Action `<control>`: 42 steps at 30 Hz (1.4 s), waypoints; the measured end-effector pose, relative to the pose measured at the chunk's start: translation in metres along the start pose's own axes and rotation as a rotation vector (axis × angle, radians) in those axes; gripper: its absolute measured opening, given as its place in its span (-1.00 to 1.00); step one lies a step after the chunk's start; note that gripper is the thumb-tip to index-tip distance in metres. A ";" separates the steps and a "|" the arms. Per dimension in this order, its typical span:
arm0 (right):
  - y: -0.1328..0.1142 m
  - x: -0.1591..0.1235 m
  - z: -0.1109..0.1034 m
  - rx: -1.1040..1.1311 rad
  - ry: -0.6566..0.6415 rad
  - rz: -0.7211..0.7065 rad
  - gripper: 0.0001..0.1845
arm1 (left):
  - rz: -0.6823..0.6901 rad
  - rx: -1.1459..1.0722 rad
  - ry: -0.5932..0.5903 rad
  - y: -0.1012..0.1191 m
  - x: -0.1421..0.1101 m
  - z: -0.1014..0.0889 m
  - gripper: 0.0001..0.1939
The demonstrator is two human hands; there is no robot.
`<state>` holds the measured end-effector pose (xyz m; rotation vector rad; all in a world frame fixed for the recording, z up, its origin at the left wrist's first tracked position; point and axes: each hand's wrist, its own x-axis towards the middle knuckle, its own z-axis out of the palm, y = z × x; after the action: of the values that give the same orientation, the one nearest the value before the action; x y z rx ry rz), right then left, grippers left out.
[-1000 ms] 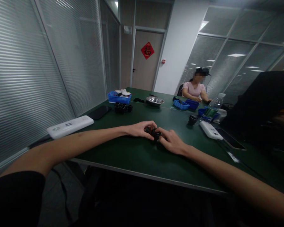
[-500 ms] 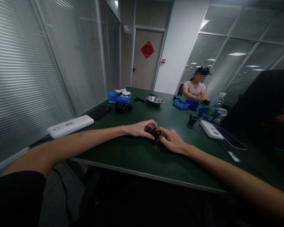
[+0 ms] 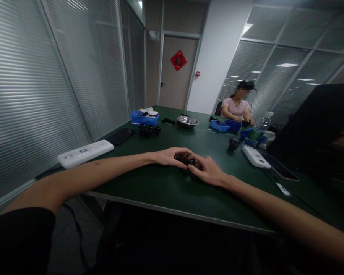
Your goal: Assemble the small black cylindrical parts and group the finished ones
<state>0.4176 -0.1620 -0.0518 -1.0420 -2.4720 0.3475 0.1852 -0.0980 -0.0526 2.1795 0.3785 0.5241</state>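
Both hands meet over the green table [image 3: 160,187], around a small glossy black part [image 3: 190,161]. My left hand [image 3: 172,156] is curled about its left side, thumb in front and fingers behind. From the right, my right hand [image 3: 208,170] closes on the same part, thumb low at the front and index finger over the top. The fingers cover much of the part, so its exact kind cannot be made out. A cluster of similar black parts [image 3: 149,130] sits farther back on the left, and another black part [image 3: 233,144] stands to the right.
Left lie a white power bank [image 3: 86,152] and a dark phone [image 3: 120,135]. Farther back are a filled blue basket [image 3: 145,119], a metal bowl [image 3: 188,122] and blue trays [image 3: 220,126]. Right stand a bottle [image 3: 256,131], a white device [image 3: 256,157] and a phone [image 3: 281,168]. A co-worker [image 3: 236,105] sits beyond.
My right thumb has shifted left and lower along the front of the black part, and the right fingers have re-gripped. My left hand has hardly moved. The co-worker's hands have shifted slightly.
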 end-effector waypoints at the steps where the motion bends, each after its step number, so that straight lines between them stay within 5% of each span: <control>1: 0.000 0.000 0.000 0.007 0.002 0.006 -0.66 | 0.006 0.016 -0.012 0.000 0.000 0.000 -0.48; 9: 0.002 0.000 -0.001 -0.119 0.002 -0.032 -0.68 | -0.015 -0.007 0.064 -0.005 0.000 0.001 -0.45; 16: 0.000 0.000 0.001 -0.031 -0.016 -0.006 -0.64 | 0.024 0.028 -0.013 -0.001 0.000 -0.001 -0.48; 22: 0.001 0.000 0.000 -0.103 -0.012 -0.038 -0.69 | -0.035 -0.012 0.059 -0.005 0.000 0.002 -0.44; 30: 0.000 0.000 0.000 -0.042 -0.020 -0.012 -0.63 | 0.033 0.025 -0.020 -0.001 0.000 -0.001 -0.48; 42: 0.003 0.001 0.000 -0.091 -0.024 -0.038 -0.68 | -0.017 0.010 0.035 -0.001 0.000 0.001 -0.45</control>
<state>0.4192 -0.1594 -0.0527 -1.0308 -2.5466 0.2387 0.1855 -0.0985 -0.0545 2.1772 0.4188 0.5523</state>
